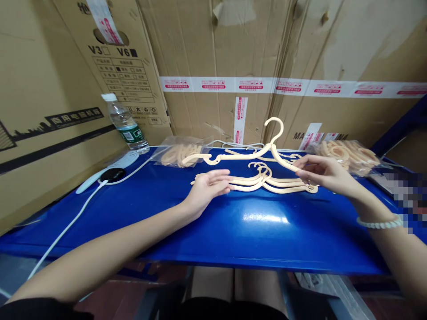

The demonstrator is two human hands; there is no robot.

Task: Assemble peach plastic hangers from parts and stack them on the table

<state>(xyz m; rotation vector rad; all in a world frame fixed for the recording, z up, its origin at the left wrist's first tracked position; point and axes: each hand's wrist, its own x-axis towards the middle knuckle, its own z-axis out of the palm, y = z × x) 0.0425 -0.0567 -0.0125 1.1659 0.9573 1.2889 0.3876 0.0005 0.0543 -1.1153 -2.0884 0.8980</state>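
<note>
My right hand (322, 174) pinches the right arm of a cream plastic clothes hanger (247, 156), which is raised above the table with its hook upward. The hanger's left arm, with a curved notch, reaches out freely to the left. My left hand (210, 189) has its fingers stretched out and holds nothing. It is in front of the left ends of several matching hangers (287, 183) lying stacked on the blue table, and covers part of them. Whether it touches them I cannot tell. More hangers (260, 153) lie behind the raised one.
Clear bags of cream plastic parts lie at back left (173, 153) and back right (350, 153). A water bottle (128, 126), a black round device (112, 175) with a white cable (73, 222), and a pale blue strip (86, 182) are at left. Cardboard boxes (207, 49) wall the back of the blue table (233, 240).
</note>
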